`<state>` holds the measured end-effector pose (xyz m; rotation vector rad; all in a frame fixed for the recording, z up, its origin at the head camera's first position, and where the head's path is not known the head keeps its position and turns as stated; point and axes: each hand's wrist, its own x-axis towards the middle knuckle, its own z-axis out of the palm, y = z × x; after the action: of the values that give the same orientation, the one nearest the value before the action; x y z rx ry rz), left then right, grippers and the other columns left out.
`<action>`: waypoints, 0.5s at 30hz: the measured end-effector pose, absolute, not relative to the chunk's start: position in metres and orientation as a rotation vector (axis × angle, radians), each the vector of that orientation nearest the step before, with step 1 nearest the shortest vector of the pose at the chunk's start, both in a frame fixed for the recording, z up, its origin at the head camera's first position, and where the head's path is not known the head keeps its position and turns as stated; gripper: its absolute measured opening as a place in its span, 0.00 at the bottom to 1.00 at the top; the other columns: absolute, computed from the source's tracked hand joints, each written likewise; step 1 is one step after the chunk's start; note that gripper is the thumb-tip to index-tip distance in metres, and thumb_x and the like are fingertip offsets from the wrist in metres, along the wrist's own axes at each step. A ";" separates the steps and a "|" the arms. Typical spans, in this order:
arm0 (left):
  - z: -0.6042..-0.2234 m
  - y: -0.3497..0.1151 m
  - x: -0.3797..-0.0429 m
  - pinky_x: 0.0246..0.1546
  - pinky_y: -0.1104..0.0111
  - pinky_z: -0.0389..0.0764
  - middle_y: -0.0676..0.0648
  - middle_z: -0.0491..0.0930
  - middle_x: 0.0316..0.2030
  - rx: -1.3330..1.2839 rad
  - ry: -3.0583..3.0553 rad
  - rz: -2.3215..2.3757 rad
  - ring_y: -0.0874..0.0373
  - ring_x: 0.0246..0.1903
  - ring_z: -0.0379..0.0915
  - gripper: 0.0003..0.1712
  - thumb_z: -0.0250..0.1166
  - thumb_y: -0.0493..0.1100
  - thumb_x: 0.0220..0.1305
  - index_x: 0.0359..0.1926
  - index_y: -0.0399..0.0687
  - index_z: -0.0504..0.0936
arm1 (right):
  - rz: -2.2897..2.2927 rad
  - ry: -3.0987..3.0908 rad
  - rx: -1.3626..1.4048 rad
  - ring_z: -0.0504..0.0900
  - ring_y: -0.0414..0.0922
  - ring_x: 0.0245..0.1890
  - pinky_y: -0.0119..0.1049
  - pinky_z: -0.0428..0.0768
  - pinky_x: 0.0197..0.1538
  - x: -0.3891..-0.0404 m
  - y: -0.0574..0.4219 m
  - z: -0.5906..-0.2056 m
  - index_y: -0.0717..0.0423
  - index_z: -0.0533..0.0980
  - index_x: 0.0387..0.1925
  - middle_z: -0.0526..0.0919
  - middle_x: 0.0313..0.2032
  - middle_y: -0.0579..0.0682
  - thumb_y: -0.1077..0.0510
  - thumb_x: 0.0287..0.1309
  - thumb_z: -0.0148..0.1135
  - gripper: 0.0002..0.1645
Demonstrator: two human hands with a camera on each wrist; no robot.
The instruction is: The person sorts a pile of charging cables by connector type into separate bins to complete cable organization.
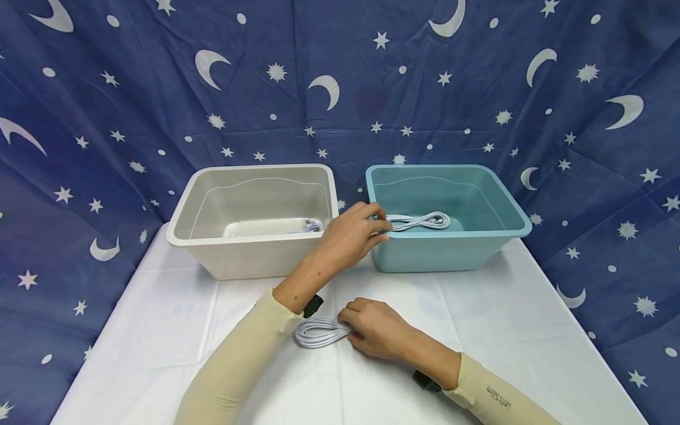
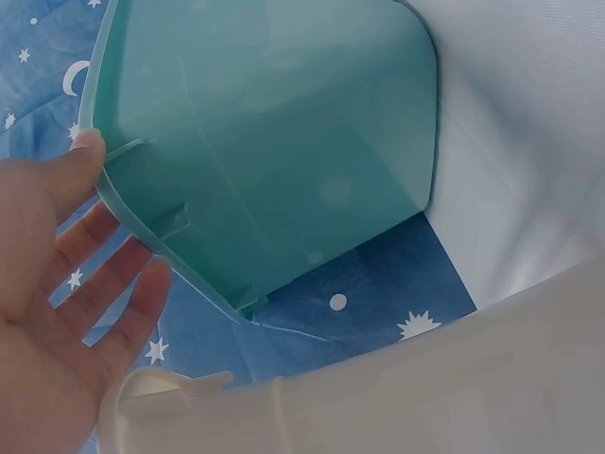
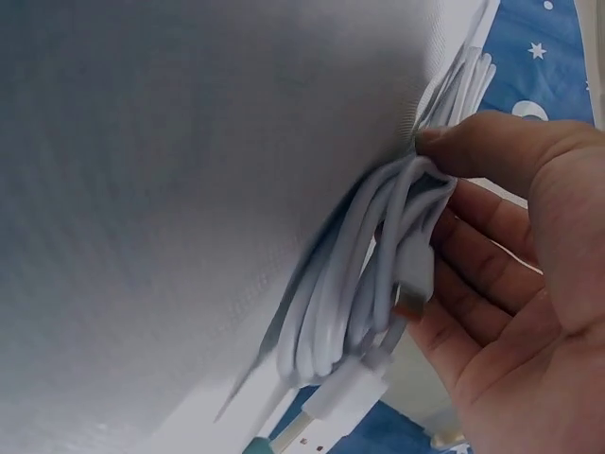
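Note:
My left hand (image 1: 357,229) reaches to the near left part of the rim of the teal bin (image 1: 451,254). Its thumb and relaxed fingertips lie right at that rim in the left wrist view. Inside this bin lies a coiled white cable (image 1: 432,220). On the white cloth in front, my right hand (image 1: 379,327) pinches one end of a coiled white USB cable (image 1: 317,332) between thumb and fingers. Two plugs show in the right wrist view: a USB plug (image 3: 350,390) and a smaller metal-tipped plug (image 3: 414,284).
A beige bin (image 1: 265,260) stands to the left of the teal one, with a small pale cable (image 1: 311,226) partly hidden behind its front wall. A white cloth (image 1: 159,330) covers the table. Behind hangs a dark blue curtain (image 1: 340,47) with moons and stars.

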<state>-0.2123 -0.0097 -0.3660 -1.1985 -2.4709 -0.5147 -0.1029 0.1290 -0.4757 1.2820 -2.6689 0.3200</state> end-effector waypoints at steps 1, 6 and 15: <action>-0.366 -0.010 -0.212 0.48 0.69 0.79 0.56 0.79 0.56 -1.199 -2.469 -0.516 0.59 0.54 0.74 0.14 0.67 0.52 0.76 0.56 0.59 0.91 | 0.315 -2.675 1.274 0.84 0.39 0.41 0.35 0.84 0.44 -0.103 0.129 -0.476 0.49 0.85 0.45 0.86 0.40 0.41 0.60 0.53 0.80 0.17; -0.366 -0.010 -0.213 0.48 0.69 0.79 0.55 0.80 0.56 -1.202 -2.467 -0.521 0.58 0.55 0.74 0.14 0.67 0.52 0.76 0.56 0.59 0.91 | 0.312 -2.669 1.253 0.85 0.39 0.40 0.36 0.85 0.43 -0.103 0.130 -0.474 0.48 0.85 0.43 0.86 0.39 0.40 0.60 0.53 0.81 0.16; -0.366 -0.010 -0.213 0.48 0.69 0.79 0.56 0.80 0.55 -1.198 -2.473 -0.530 0.59 0.54 0.74 0.13 0.67 0.52 0.76 0.56 0.59 0.91 | 0.329 -2.661 1.248 0.85 0.39 0.39 0.36 0.85 0.43 -0.101 0.135 -0.466 0.47 0.85 0.42 0.86 0.37 0.40 0.61 0.52 0.79 0.16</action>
<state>-0.2125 -0.0097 -0.3663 -1.1978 -2.4734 -0.5300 -0.1007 0.1352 -0.4661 1.2484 -2.6607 0.3285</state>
